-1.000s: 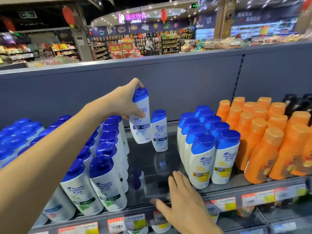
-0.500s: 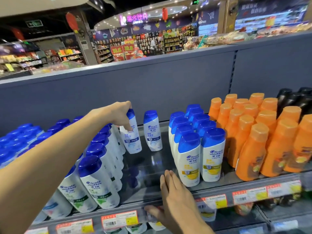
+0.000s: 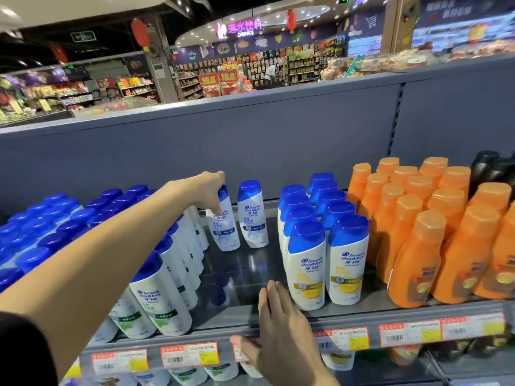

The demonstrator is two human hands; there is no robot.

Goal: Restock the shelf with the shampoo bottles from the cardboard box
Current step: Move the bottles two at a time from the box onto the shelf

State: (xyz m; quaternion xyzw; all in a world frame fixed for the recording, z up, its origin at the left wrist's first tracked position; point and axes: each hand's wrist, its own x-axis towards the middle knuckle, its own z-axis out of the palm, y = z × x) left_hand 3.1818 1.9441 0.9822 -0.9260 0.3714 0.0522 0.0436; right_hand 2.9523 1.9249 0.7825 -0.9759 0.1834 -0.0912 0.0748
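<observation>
At mid-frame the left hand (image 3: 207, 190) pinches the blue flip cap of a glossy white plastic "head & shoulders" shampoo bottle (image 3: 224, 222) with a blue-grey label, now standing on the dark reflective shelf (image 3: 239, 274), where 1.0 s ago it was lifted above it, just beside 1 matching bottle (image 3: 252, 215). The right hand (image 3: 278, 327), lower centre, lies flat and open with fingers spread, holding nothing, on the shelf's front edge over red-and-yellow price tags (image 3: 189, 355), as before. Right of centre stand yellow-labelled "head & shoulders" bottles (image 3: 326, 263) and smooth orange bottles (image 3: 418, 246); a pink neon "DRINKS" sign (image 3: 242, 27) glows at upper centre.
</observation>
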